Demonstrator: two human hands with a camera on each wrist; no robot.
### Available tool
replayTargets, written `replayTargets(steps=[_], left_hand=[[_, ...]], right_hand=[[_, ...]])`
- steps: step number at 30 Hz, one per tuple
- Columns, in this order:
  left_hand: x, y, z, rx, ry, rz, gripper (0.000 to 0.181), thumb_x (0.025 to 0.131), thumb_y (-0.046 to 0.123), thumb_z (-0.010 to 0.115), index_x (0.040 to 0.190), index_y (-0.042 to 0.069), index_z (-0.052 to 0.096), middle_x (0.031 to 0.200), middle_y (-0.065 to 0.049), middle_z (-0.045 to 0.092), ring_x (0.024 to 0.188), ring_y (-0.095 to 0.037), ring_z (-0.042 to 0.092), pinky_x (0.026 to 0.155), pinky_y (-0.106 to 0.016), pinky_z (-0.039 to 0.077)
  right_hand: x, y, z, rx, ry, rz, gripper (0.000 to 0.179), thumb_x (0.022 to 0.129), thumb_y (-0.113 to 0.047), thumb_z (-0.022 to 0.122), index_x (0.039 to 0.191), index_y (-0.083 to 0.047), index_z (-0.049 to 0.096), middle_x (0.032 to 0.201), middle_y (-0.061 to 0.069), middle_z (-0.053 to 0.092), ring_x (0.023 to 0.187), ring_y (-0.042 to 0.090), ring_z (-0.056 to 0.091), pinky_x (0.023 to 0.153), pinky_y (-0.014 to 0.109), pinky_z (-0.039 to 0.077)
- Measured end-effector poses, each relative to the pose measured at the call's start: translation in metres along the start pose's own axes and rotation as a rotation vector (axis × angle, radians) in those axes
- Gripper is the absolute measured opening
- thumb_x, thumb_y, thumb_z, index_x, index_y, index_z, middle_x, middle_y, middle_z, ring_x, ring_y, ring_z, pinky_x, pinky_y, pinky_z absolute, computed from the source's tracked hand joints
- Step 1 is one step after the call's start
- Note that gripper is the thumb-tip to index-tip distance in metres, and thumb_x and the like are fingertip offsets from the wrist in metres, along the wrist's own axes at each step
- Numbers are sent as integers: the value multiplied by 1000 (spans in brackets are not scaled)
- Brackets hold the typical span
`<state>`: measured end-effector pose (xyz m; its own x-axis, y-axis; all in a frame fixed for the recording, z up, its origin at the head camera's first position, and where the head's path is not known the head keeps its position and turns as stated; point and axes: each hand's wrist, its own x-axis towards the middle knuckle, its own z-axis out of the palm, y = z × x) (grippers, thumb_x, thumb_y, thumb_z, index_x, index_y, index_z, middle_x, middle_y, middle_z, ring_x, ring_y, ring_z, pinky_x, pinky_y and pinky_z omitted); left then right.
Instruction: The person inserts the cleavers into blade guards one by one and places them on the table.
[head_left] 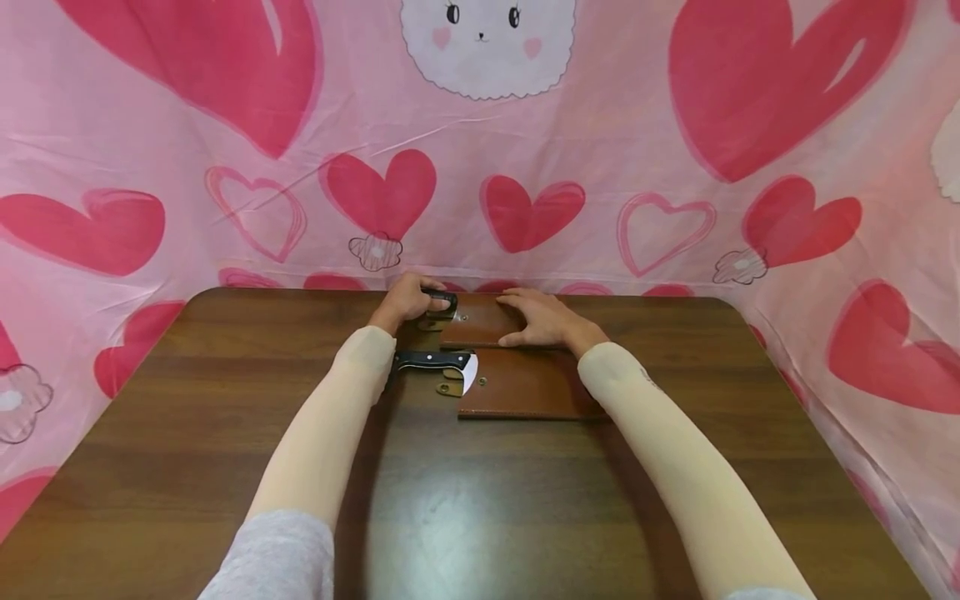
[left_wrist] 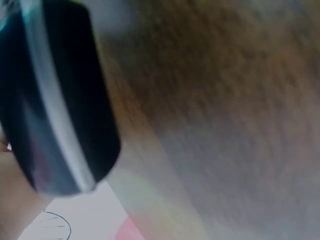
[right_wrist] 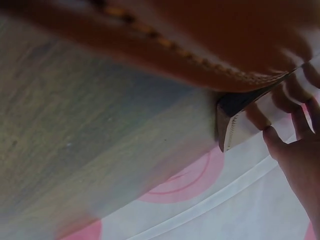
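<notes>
Two cleavers in brown leather sheaths lie flat, one behind the other, handles to the left. My left hand grips the black handle of the far cleaver. Across the far sheath my right hand holds on, thumb at its near edge and fingers toward the far edge. The near cleaver's black riveted handle and a sliver of bright blade stick out of the near sheath. This handle looms large in the left wrist view; stitching on the near sheath fills the top of the right wrist view.
A brown wooden table carries both cleavers, with the far one close to its back edge. Behind it hangs a pink cloth printed with hearts. A strap with a snap sticks out beside the near handle.
</notes>
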<state>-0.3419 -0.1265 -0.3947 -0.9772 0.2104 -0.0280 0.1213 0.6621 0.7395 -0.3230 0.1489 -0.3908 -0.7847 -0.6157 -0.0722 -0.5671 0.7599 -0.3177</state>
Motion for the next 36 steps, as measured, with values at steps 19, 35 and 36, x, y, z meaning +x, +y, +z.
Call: replayTargets(steps=[19, 35, 36], left_hand=[[1, 3, 1, 4, -13, -42, 35, 92, 14, 76, 124, 1, 71, 128, -20, 65, 110, -30, 54, 98, -42, 46], [-1, 4, 2, -30, -2, -57, 35, 93, 14, 75, 125, 1, 71, 128, -20, 64, 110, -31, 53, 99, -43, 45], [-1, 4, 2, -34, -1, -60, 35, 93, 13, 75, 125, 1, 71, 128, -20, 64, 110, -31, 53, 99, -43, 45]], right_hand=[[1, -2, -1, 31, -39, 30, 84, 86, -45, 76, 153, -6, 43, 159, 15, 37, 146, 36, 30, 117, 59, 21], [2, 1, 2, 59, -30, 42, 85, 85, -42, 77, 154, -7, 42, 160, 15, 36, 148, 35, 28, 120, 53, 19], [2, 1, 2, 58, -31, 43, 85, 85, -42, 77, 154, -7, 42, 160, 14, 35, 148, 35, 28, 120, 53, 19]])
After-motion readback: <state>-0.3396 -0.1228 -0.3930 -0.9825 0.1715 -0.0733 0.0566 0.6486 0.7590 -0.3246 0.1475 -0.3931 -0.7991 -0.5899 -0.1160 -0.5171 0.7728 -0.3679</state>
